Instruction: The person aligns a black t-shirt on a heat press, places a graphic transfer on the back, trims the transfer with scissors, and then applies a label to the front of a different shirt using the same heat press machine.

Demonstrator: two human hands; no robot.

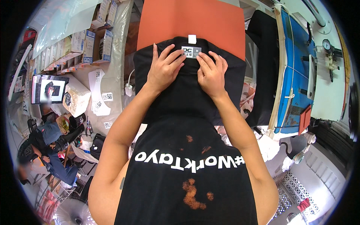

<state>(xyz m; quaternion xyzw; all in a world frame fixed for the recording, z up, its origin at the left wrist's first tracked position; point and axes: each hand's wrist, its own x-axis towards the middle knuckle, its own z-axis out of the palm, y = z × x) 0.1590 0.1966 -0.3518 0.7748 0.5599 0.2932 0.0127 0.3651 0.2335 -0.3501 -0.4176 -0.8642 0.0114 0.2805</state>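
Left hand (167,66): fingers parted and bent, fingertips down at the left edge of the label (192,52) and on the shirt (189,92). Right hand (212,71): fingers bent and close together, index fingertip at the label's right edge. Both hands are unclenched; whether either pinches cloth cannot be told. A short stretch of label shows between the hands.

The label, grey with dark and white print, lies inside the shirt's far neckline, just near of a white tag (192,39). The black shirt lies spread on the orange board (191,18), reaching its left and right edges. Between the forearms the cloth runs toward the wearer's body. Beyond the collar, the orange surface continues to the far edge of view, leaving lateral and far-side room for the hands.

Left of the board: a plug (128,90), then a bench bearing stickers (107,96), a screen (49,89) and boxes (88,45). Right of the board, across a narrow gap: a black pad (258,63), then a blue panel (294,80) and a gauge (327,45). Near left, a person (56,150) is well apart from the hands.
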